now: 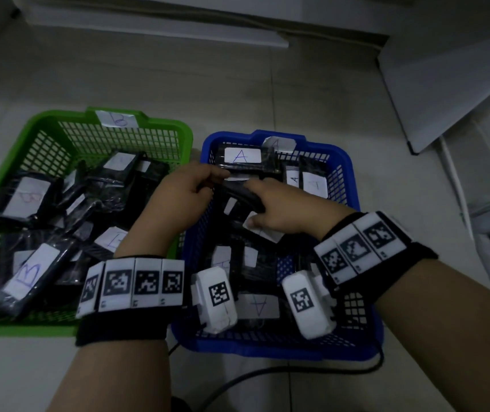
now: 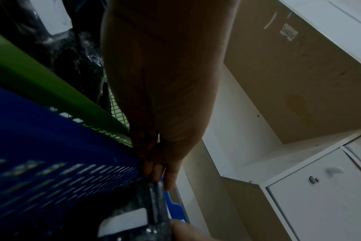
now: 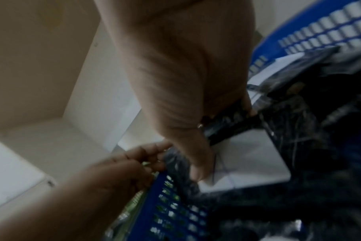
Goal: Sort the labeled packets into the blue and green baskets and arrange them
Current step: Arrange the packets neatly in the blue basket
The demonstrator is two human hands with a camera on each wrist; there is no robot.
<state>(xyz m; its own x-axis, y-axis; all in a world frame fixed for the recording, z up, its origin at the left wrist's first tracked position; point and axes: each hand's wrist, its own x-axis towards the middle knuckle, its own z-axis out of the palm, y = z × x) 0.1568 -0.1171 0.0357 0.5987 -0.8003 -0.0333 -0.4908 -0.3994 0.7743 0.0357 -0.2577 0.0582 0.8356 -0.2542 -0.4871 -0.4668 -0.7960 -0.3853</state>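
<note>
The blue basket [image 1: 353, 185] on the right holds several black packets with white "A" labels. The green basket [image 1: 44, 117] on the left holds a loose pile of black "B" packets [image 1: 26, 278]. My left hand [image 1: 214, 179] reaches across the blue basket's left wall and pinches the lower left edge of an upright "A" packet [image 1: 242, 157] at the back. In the left wrist view its fingertips [image 2: 161, 176] sit on that packet's edge [image 2: 134, 216]. My right hand [image 1: 255, 209] grips another packet [image 1: 240, 197] in the basket's middle. In the right wrist view its thumb presses that packet's white label [image 3: 247, 159].
Both baskets stand side by side on a pale floor. Each has a paper tag on its far rim, "B" [image 1: 116, 118] and "A" [image 1: 276, 142]. A black cable [image 1: 267, 373] runs on the floor in front of the blue basket. White cabinet panels [image 1: 445, 84] stand at the right.
</note>
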